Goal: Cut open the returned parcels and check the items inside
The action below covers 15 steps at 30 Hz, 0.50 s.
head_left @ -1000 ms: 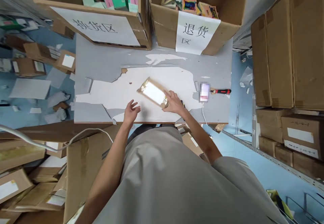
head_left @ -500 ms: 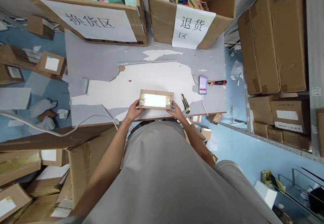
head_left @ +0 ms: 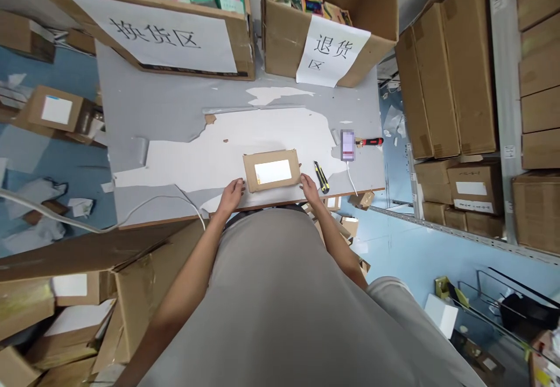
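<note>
A small cardboard box (head_left: 273, 187) with a white label (head_left: 273, 172) on its upper face sits near the table's front edge, slightly askew. My left hand (head_left: 231, 196) is just off the box's left side, a narrow gap between them, its fingers loosely apart. At the box's right end is my right hand (head_left: 310, 189), fingers apart, the tips close to or touching the edge; I cannot tell which. A black and yellow box cutter (head_left: 321, 177) lies to the right of that hand.
Farther right are a phone (head_left: 347, 145) with a white cable and a red-and-black handled tool (head_left: 371, 141). Two large cartons with paper signs, the left carton (head_left: 109, 60) and the right carton (head_left: 280, 43), stand at the back. Shelved boxes (head_left: 466, 72) rise at right.
The box has turned so its broad labelled face shows more, in place of the narrow taped side. My left hand has come away from it, and my right hand has loosened.
</note>
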Tool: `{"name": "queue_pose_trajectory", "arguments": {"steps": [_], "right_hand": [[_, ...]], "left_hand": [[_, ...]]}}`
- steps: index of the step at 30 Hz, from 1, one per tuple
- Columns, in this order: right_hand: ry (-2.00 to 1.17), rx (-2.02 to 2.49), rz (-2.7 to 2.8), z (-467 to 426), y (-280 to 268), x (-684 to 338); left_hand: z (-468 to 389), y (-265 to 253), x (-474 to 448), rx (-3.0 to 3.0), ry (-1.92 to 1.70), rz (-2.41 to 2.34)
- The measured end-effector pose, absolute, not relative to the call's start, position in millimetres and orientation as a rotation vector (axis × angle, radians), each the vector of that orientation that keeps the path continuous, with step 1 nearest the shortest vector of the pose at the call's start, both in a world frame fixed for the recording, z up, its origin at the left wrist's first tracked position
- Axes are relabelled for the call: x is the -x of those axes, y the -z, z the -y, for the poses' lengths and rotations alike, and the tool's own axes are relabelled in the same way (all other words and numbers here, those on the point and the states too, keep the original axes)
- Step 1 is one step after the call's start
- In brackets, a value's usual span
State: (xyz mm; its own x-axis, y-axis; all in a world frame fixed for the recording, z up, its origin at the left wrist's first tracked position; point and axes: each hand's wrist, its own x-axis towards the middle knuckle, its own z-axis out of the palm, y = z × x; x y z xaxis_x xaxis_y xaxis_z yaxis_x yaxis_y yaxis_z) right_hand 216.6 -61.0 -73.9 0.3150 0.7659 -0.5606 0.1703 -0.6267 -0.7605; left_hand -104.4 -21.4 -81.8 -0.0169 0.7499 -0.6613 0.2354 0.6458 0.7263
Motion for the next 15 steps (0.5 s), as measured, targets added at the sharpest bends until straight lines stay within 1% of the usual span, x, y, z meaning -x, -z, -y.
{"name": "queue_pose_trajectory", "arguments": {"steps": [6, 13, 15], "right_hand": [[-1.26, 2.006, 0.847, 74, 63, -214], [-1.062, 1.924, 1.044, 57, 42, -219], [-1.037, 1.924, 1.106, 48, 42, -220]], "left_hand": [[31, 78, 114, -0.883, -0.513, -1.463], [14, 56, 122, -1.07, -0.758, -1.469], [6, 54, 121, -1.094, -0.773, -1.487]]}}
